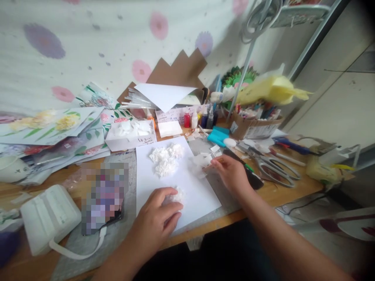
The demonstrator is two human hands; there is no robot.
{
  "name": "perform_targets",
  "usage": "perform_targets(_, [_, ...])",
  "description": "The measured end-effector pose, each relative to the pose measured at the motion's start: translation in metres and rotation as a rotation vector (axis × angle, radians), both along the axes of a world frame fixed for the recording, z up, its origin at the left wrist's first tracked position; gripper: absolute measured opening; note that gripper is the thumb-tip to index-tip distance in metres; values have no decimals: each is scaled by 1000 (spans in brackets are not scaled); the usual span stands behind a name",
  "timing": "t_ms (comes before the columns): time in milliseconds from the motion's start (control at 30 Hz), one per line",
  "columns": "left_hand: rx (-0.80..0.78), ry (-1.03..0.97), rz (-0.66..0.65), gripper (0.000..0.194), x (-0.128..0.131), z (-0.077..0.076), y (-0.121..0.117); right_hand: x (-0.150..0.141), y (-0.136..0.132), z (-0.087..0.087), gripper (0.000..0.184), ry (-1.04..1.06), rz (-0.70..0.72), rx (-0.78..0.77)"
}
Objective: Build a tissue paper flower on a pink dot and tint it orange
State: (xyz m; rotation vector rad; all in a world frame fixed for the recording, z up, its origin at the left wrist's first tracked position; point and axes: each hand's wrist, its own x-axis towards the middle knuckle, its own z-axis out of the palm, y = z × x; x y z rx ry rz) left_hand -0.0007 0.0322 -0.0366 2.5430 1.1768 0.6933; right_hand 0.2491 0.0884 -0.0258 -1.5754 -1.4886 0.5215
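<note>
two hands over white paper puffs on a cluttered table

head view: a wooden table [304,191] crosses the frame, with a grey mat [107,158] under the work. behind it hangs a white cloth [117,35] with pink and purple flowers. flower pictures [49,125] are piled at left; a white box [130,142] of paper pieces and small paint bottles [193,119] stand along the back. at right are a cardboard box [254,127] and large scissors [274,166]; at lower left, a phone [104,199] and a white device [49,218] with a strap.

a white sheet [193,195] lies at the centre, its long axis running from the back of the table towards the lower edge, its right side slanting to the lower right. three white puffs [166,166] sit close together on its upper part, roundish, with no clear direction. a smaller puff [179,194] lies lower on the sheet.

the left hand [159,212], at lower centre, is half curled, its fingers closed around the smaller puff. the right hand [230,169], right of centre, has thumb and fingertips pinched on a thin piece [208,168], too blurred to identify, beside thin white scraps [197,164].
</note>
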Motion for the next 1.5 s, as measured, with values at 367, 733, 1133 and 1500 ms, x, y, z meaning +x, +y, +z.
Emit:
perform_targets(367, [18, -5, 7, 18, 0, -2, 2, -17, 22, -7, 19, 79, 58, -137])
perform_targets(733, [14, -16, 8, 19, 0, 2, 0, -6, -30, 21, 22, 701, 597, -185])
perform_targets(1133, [-6, -17, 6, 21, 1, 3, 1, -31, -31, -7, 18, 311, 579, -173])
perform_targets(1500, [-5, -33, 15, 22, 2, 2, 0, -35, -37, -7, 18, 88, 564, 132])
